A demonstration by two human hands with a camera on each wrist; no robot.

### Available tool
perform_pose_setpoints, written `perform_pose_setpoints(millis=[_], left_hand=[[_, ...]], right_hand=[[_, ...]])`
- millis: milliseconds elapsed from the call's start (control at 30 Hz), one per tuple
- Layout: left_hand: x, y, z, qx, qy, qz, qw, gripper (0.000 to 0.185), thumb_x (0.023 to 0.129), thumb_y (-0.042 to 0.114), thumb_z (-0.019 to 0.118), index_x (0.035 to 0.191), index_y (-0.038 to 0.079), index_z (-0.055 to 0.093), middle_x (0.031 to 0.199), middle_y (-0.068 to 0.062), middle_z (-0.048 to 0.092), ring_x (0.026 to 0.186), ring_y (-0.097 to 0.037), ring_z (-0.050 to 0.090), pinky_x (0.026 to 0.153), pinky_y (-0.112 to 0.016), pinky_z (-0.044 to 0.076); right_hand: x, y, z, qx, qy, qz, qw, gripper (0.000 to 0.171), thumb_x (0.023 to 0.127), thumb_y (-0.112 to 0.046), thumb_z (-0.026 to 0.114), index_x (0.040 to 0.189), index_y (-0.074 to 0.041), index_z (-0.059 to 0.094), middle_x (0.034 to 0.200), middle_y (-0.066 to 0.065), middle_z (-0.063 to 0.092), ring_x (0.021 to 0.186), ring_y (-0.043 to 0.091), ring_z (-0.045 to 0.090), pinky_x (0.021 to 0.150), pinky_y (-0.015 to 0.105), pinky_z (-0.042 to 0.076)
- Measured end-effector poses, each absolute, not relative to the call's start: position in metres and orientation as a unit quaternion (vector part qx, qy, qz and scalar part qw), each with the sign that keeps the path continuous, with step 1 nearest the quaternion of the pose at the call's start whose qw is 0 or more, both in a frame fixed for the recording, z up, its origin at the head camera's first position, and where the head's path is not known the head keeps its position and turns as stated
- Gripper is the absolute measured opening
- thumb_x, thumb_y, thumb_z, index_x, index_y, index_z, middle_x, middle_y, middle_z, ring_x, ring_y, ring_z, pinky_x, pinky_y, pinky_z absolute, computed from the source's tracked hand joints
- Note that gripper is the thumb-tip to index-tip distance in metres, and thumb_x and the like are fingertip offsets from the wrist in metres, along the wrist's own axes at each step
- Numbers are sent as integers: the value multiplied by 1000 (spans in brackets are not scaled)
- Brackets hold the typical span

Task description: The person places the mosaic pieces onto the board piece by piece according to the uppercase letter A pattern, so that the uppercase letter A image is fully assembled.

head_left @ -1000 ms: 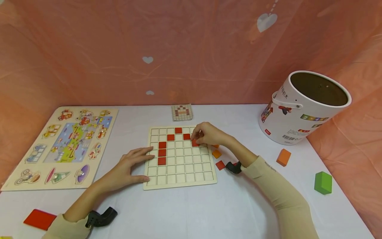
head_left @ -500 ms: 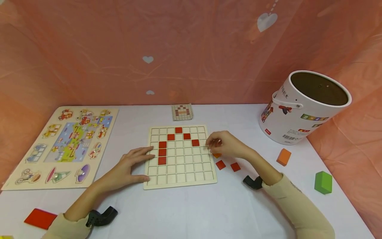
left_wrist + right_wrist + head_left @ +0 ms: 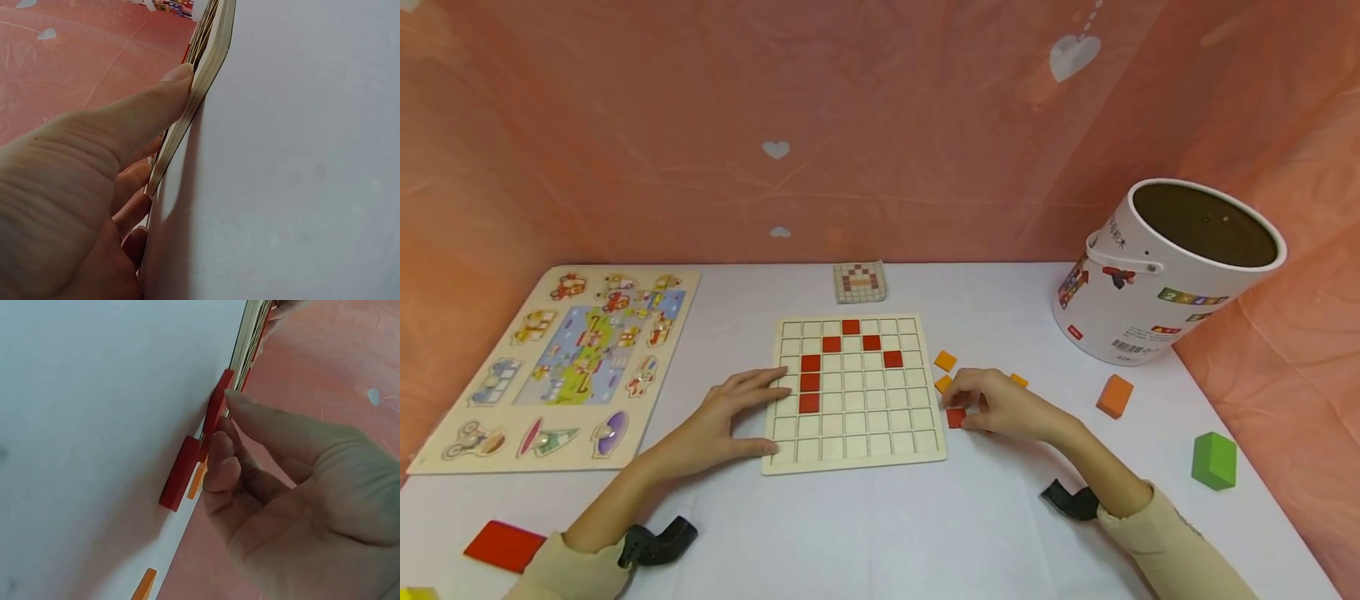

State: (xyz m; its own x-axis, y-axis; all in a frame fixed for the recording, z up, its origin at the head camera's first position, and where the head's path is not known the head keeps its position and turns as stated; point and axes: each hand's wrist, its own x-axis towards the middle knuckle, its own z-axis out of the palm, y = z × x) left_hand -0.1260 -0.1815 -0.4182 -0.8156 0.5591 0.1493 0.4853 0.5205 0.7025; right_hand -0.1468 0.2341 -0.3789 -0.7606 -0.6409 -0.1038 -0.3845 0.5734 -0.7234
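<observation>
- Far left of the white table (image 3: 865, 533): a wooden peg puzzle (image 3: 561, 362) with vehicle pictures, and a flat red block (image 3: 503, 546) near the front edge. Neither one's in play.
- The left hand (image 3: 718, 421) lies flat, fingers relaxed over the left edge of the grid board (image 3: 853, 433), thumb along the side (the left wrist view shows the thumb against the rim). It's bracing the board, not grasping it.
- The board has seven red tiles seated in an arch shape. The little pattern card (image 3: 859, 282) behind it shows a similar figure.
- The right hand (image 3: 1000, 408) is just right of the board, with the fingertips pinching a red square tile (image 3: 956, 417) on the table. In the right wrist view the thumb and forefinger close on its edge, with a second red tile (image 3: 180, 473) right next to it.
- Orange tiles (image 3: 945, 361) are scattered close by.
- My read: this is the pick-up step for the next tile. The next move needs a clean lift, then dropping it square into the open cell below the right-hand red one.
- Further right: an orange block (image 3: 1114, 395), a green block (image 3: 1213, 460) and a tilted white bucket (image 3: 1157, 279).
</observation>
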Motion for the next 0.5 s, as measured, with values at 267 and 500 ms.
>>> perform_pose_setpoints(millis=[267, 500], left_hand=[[-126, -182, -417, 305, 872, 381, 43, 67, 81, 32, 83, 138, 7, 58, 156, -14, 38, 141, -40, 29, 102, -60, 20], [-126, -183, -419, 306, 871, 382, 42, 68, 80, 32, 84, 138, 6, 58, 156, -14, 37, 141, -39, 29, 102, -59, 20]], right_hand=[[-143, 232, -379, -303, 872, -334, 191, 24, 84, 3, 76, 104, -8, 71, 96, -2, 60, 87, 19, 55, 76, 28, 50], [-143, 230, -376, -290, 879, -328, 191, 20, 82, 4, 78, 97, -7, 69, 90, -3, 59, 81, 16, 55, 71, 26, 49]])
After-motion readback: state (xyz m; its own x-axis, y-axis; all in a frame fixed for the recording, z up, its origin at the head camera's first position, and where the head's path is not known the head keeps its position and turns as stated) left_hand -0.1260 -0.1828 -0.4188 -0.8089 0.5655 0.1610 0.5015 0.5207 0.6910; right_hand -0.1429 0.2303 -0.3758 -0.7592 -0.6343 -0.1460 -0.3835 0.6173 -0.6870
